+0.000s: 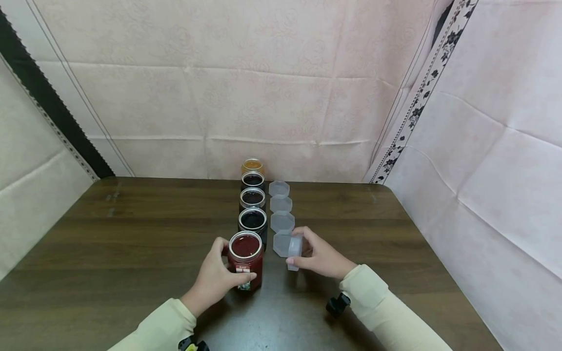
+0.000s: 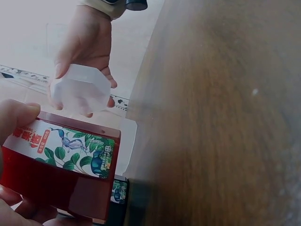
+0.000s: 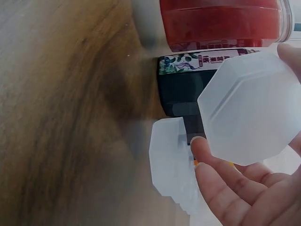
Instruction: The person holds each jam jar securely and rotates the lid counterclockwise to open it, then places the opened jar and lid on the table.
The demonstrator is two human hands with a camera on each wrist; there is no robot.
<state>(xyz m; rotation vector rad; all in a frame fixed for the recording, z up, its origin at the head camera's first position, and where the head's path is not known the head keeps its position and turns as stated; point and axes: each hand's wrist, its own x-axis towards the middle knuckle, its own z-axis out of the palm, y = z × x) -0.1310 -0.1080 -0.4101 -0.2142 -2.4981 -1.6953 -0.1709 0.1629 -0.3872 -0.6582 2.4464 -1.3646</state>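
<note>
My left hand (image 1: 218, 270) grips a jar of dark red paint (image 1: 246, 253), fingers behind it and thumb across its printed label (image 2: 75, 148). The jar is without a lid and stands at the near end of a row. Between thumb and fingers, my right hand (image 1: 322, 256) pinches a translucent eight-sided lid (image 1: 295, 252), tilted on edge. This lid (image 3: 254, 108) is held beside the red jar, over the nearest of the lids lying on the table (image 1: 281, 243). Right behind the red jar stands a jar of black contents (image 1: 252, 220).
Farther back in the row are two more dark jars (image 1: 252, 197) and a yellow-orange jar (image 1: 252, 166), all uncovered. Several translucent lids (image 1: 282, 222) lie in a line to their right. The brown wooden table (image 1: 131, 234) meets pale cloth walls (image 1: 263, 107) behind and at the sides.
</note>
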